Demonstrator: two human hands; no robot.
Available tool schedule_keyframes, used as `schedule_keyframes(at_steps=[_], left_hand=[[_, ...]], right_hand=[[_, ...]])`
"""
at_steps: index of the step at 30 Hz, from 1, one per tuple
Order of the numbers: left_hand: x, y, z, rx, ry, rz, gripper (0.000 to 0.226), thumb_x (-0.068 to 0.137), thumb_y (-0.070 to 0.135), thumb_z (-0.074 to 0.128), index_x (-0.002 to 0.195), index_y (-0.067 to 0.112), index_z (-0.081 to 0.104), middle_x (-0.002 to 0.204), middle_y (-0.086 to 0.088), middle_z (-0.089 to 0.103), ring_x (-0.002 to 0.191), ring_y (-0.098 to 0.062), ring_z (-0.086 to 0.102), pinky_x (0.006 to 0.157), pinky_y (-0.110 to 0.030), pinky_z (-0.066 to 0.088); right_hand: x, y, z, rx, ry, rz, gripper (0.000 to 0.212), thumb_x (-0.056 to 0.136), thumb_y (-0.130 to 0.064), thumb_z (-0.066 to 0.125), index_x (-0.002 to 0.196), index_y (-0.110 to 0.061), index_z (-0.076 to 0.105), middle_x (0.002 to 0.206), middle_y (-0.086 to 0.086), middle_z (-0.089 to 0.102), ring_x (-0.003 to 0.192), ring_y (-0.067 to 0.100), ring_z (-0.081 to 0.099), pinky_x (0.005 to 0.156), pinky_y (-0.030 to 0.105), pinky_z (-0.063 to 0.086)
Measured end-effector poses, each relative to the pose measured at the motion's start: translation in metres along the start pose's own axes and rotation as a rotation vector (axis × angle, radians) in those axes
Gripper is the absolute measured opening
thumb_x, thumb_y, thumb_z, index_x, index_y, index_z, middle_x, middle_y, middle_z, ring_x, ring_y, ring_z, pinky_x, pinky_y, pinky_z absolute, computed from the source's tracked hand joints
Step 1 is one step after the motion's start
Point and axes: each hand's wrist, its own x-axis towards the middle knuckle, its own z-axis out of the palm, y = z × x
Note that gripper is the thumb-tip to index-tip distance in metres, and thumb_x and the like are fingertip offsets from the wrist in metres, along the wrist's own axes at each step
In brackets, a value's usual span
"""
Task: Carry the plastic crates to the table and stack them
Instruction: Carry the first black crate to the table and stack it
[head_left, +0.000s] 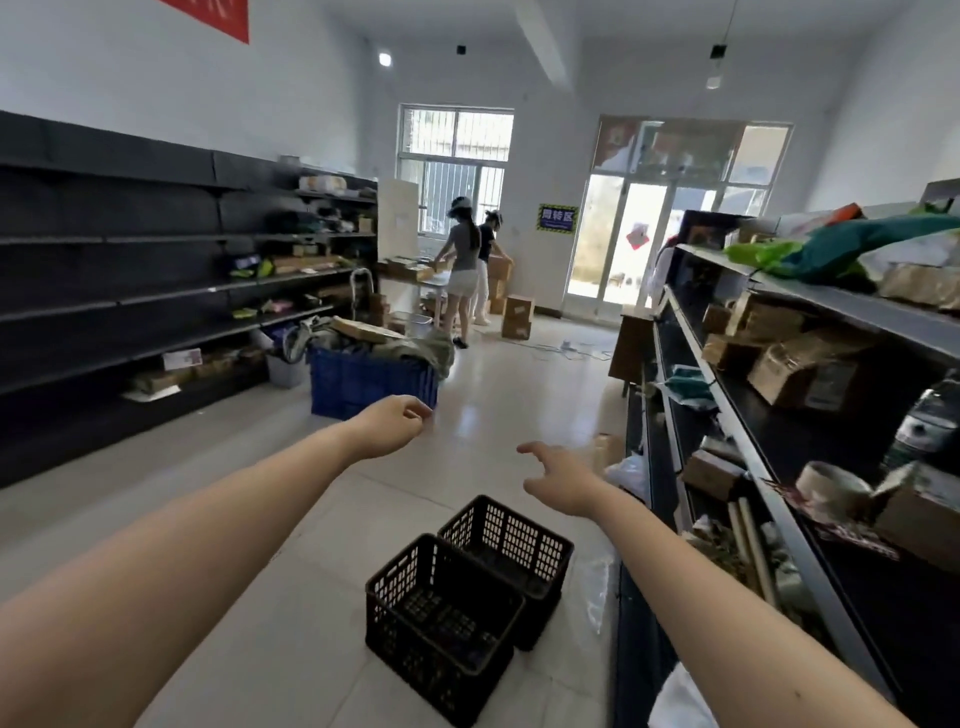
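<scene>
While held out over floor (493, 374): left hand (389, 427) loosely curled, empty; right hand (561, 480) fingers spread, empty; near crate (441, 623) touching far crate (514, 540), lower centre.

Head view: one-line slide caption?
Left hand and right hand hover, empty, over two black crates side by side on the floor.

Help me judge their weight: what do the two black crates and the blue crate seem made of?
The near black crate and far black crate look like moulded plastic: matt, walls a lattice of regular slots. The blue crate is probably plastic too: slightly glossy, ribbed walls.
</scene>
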Motion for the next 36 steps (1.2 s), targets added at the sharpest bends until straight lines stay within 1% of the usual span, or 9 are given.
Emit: schedule_keyframes(at_steps=[5, 9, 13, 18, 22, 27, 29, 32, 36], left_hand=[[0.087, -0.043, 0.01, 0.019, -0.085, 0.015, 0.039, 0.095, 0.012, 0.043, 0.132, 0.015, 0.053, 0.135, -0.006, 0.056, 0.124, -0.022, 0.051, 0.103, -0.032, 0.039], [0.17, -0.082, 0.031, 0.059, -0.209, 0.024, 0.04, 0.094, 0.012, 0.043, 0.133, 0.015, 0.052, 0.136, -0.008, 0.056, 0.125, -0.023, 0.051, 0.104, -0.032, 0.04], [0.257, -0.111, 0.041, 0.05, -0.322, 0.034, 0.04, 0.095, 0.014, 0.042, 0.134, 0.016, 0.052, 0.135, -0.008, 0.057, 0.123, -0.023, 0.053, 0.105, -0.033, 0.042], [0.356, -0.148, 0.054, 0.096, -0.442, 0.015, 0.04, 0.094, 0.016, 0.042, 0.132, 0.017, 0.054, 0.135, -0.007, 0.057, 0.124, -0.022, 0.052, 0.105, -0.032, 0.039], [0.418, -0.183, 0.088, 0.0, -0.474, -0.051, 0.037, 0.095, 0.011, 0.044, 0.13, 0.006, 0.057, 0.13, -0.012, 0.06, 0.117, -0.024, 0.055, 0.091, -0.025, 0.04], [0.479, -0.258, 0.143, -0.039, -0.553, -0.2, 0.036, 0.096, 0.007, 0.04, 0.128, 0.006, 0.056, 0.128, -0.017, 0.06, 0.102, -0.02, 0.053, 0.087, -0.026, 0.04], [0.497, -0.287, 0.163, -0.035, -0.544, -0.275, 0.034, 0.097, 0.008, 0.039, 0.127, 0.004, 0.056, 0.117, -0.015, 0.061, 0.1, -0.022, 0.056, 0.082, -0.025, 0.039], [0.534, -0.333, 0.191, -0.029, -0.579, -0.382, 0.034, 0.1, 0.011, 0.038, 0.131, 0.002, 0.048, 0.104, -0.012, 0.055, 0.081, -0.015, 0.055, 0.065, -0.025, 0.042], [0.59, -0.411, 0.246, 0.011, -0.521, -0.518, 0.042, 0.099, 0.013, 0.037, 0.139, 0.001, 0.041, 0.128, -0.027, 0.055, 0.103, -0.033, 0.056, 0.091, -0.037, 0.045]], right_hand=[[0.077, 0.007, 0.018, -0.055, -0.021, 0.012, 0.06, 0.088, -0.022, 0.052, 0.145, -0.029, 0.033, 0.148, 0.01, 0.036, 0.13, 0.031, 0.044, 0.109, 0.041, 0.036], [0.154, 0.02, 0.027, -0.065, -0.034, 0.065, 0.059, 0.091, -0.017, 0.052, 0.146, -0.025, 0.034, 0.149, 0.011, 0.036, 0.129, 0.03, 0.045, 0.105, 0.036, 0.037], [0.238, 0.032, 0.041, -0.007, -0.035, 0.16, 0.057, 0.093, -0.014, 0.051, 0.146, -0.023, 0.034, 0.15, 0.01, 0.035, 0.112, 0.024, 0.053, 0.085, 0.029, 0.044], [0.318, 0.046, 0.07, 0.125, -0.039, 0.282, 0.054, 0.094, -0.016, 0.052, 0.145, -0.02, 0.037, 0.148, 0.01, 0.037, 0.129, 0.027, 0.046, 0.103, 0.035, 0.04], [0.363, 0.088, 0.104, 0.211, -0.05, 0.408, 0.051, 0.092, -0.022, 0.053, 0.142, -0.021, 0.041, 0.145, 0.009, 0.043, 0.126, 0.026, 0.049, 0.104, 0.037, 0.042], [0.408, 0.162, 0.157, 0.365, -0.046, 0.679, 0.045, 0.095, -0.018, 0.051, 0.139, -0.011, 0.042, 0.134, 0.013, 0.051, 0.113, 0.023, 0.053, 0.081, 0.024, 0.037], [0.426, 0.191, 0.185, 0.429, -0.039, 0.796, 0.045, 0.095, -0.02, 0.052, 0.138, -0.009, 0.043, 0.124, 0.01, 0.054, 0.105, 0.023, 0.054, 0.077, 0.023, 0.036], [0.453, 0.229, 0.232, 0.492, -0.005, 0.918, 0.044, 0.093, -0.023, 0.056, 0.133, -0.01, 0.046, 0.122, 0.008, 0.056, 0.102, 0.024, 0.054, 0.08, 0.028, 0.041], [0.489, 0.279, 0.304, 0.599, 0.053, 1.06, 0.035, 0.09, -0.025, 0.06, 0.122, -0.013, 0.052, 0.113, 0.003, 0.056, 0.1, 0.023, 0.054, 0.083, 0.031, 0.043]])
